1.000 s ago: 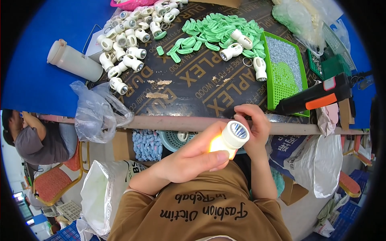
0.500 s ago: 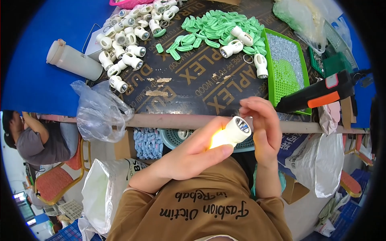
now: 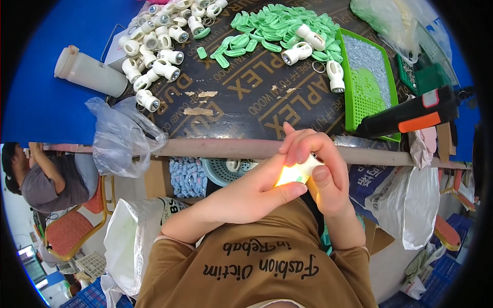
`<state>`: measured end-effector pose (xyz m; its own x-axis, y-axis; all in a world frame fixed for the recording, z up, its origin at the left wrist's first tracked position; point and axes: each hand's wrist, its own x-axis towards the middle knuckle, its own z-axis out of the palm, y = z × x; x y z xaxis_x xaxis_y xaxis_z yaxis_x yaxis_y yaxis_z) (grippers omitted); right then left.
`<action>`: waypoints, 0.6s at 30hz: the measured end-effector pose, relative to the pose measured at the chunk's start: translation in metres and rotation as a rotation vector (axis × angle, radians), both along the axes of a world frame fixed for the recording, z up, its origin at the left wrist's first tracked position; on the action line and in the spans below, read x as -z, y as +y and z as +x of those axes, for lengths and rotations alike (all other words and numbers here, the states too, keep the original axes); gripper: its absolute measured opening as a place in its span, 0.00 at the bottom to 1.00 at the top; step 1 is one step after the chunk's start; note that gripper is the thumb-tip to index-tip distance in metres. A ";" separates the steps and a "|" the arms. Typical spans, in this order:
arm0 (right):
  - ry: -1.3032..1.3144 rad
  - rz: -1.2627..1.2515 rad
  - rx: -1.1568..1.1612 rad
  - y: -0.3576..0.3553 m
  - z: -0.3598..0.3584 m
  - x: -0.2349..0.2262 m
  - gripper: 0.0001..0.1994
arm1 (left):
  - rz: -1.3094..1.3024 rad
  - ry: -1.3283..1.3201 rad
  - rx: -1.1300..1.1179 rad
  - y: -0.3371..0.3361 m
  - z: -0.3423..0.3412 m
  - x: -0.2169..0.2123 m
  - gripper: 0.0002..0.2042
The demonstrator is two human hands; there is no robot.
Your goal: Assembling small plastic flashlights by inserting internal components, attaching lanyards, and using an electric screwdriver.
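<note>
Left hand (image 3: pixel 257 187): closed around a small white torch (image 3: pixel 298 173), thumb along its underside; the torch glows yellow against the palm.
Right hand (image 3: pixel 321 169): fingers curled over the torch from above, thumb pressed to its end, gripping it.
Torch: held between both hands just below the table edge (image 3: pixel 215 148), above the lap.
Table: dark printed board top. Far left, a cluster of white torches (image 3: pixel 156 49); far centre, a heap of green clips (image 3: pixel 267 28) with three more white torches lying among and beside it.
Green tray (image 3: pixel 367 77): right of the heap, flat, perforated.
Glue gun (image 3: pixel 411 114): black with orange trigger, lying across the tray's near corner.
White bottle (image 3: pixel 90 72): on its side, left, on blue cloth.
Clear bag (image 3: pixel 123 136): crumpled, hanging over the table's left edge.
Another person (image 3: pixel 41 177): seated, far left, below the table.
</note>
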<state>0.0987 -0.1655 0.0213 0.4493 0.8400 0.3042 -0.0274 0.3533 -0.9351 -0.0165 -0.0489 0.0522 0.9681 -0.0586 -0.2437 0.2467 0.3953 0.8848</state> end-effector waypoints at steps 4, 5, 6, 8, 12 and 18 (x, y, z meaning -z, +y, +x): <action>-0.027 -0.052 0.060 0.001 -0.001 0.001 0.24 | 0.235 -0.084 -0.039 -0.005 0.003 0.012 0.24; -0.028 -0.050 0.059 0.001 0.001 0.003 0.24 | 0.253 -0.077 -0.035 -0.005 0.003 0.014 0.25; -0.053 -0.039 0.039 -0.001 0.003 0.005 0.25 | 0.272 -0.070 -0.031 -0.005 0.003 0.016 0.26; -0.076 -0.027 0.019 -0.002 0.003 0.005 0.26 | 0.174 -0.124 -0.059 -0.006 0.004 0.021 0.26; 0.226 0.034 0.021 -0.004 0.003 0.011 0.37 | -0.346 -0.061 -0.028 0.002 0.001 0.016 0.26; -0.425 -0.127 0.518 -0.009 0.030 0.046 0.12 | -0.216 -0.015 -0.098 -0.003 0.001 0.004 0.26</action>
<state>0.1283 -0.1749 -0.0243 0.6660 0.5899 0.4566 0.4947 0.1089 -0.8622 -0.0158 -0.0518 0.0481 0.9750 -0.0131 -0.2217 0.1854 0.5972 0.7804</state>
